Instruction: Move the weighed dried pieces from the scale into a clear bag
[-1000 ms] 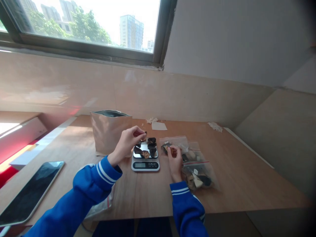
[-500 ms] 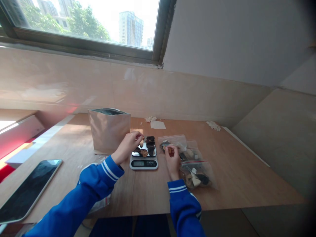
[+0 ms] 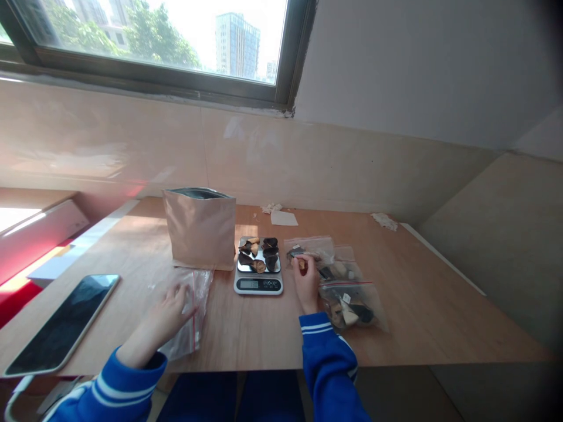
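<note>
My left hand point(image 3: 169, 316) is on the near part of the table, gripping a crumpled clear zip bag point(image 3: 194, 310) with a red seal strip. My right hand point(image 3: 307, 281) pinches a small brown food piece point(image 3: 301, 264) just above a clear zip bag point(image 3: 308, 249) that holds dark pieces. Between my hands stands a digital kitchen scale point(image 3: 258, 285) with a lit display. Several dark-and-tan food pieces point(image 3: 258, 266) lie on its metal plate, and neither hand touches them.
A tan stand-up pouch point(image 3: 200, 230) with a dark foil lining stands open left of the scale. Another filled zip bag point(image 3: 350, 306) lies right of my right hand. A smartphone point(image 3: 61, 324) lies at the left, and paper scraps point(image 3: 281, 218) lie by the wall.
My left hand has moved from the scale plate toward me and onto the clear bag, which has shifted up the table. The pieces on the plate have settled; my right hand stays by its bag.
</note>
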Demonstrator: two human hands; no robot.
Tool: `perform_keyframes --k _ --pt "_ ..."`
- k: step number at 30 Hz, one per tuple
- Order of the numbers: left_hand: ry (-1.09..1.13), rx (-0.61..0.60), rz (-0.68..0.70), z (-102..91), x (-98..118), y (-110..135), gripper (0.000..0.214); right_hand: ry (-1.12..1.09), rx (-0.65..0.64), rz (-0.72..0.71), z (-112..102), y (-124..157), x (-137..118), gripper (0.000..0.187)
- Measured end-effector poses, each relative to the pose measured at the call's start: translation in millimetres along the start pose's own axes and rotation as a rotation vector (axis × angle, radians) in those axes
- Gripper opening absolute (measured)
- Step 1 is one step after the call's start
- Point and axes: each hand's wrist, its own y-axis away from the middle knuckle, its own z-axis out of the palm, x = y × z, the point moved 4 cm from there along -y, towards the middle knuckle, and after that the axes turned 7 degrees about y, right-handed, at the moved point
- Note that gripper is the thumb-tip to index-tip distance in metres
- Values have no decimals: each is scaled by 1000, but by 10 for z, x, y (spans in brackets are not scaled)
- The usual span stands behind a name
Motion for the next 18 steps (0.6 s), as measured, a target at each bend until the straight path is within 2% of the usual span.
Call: perform_keyframes --k 2,5,12,18 --pt "-27 26 13 202 -7 -21 50 -2 6 -6 -2 2 3 22" --pt "-40 126 46 327 33 -122 52 -11 1 -6 -6 1 -1 22" --pt "-19 237 103 300 39 -332 48 -4 -6 -11 -9 2 -6 23" --pt "22 304 71 342 49 -387 46 -4 -14 -28 -6 3 -8 25"
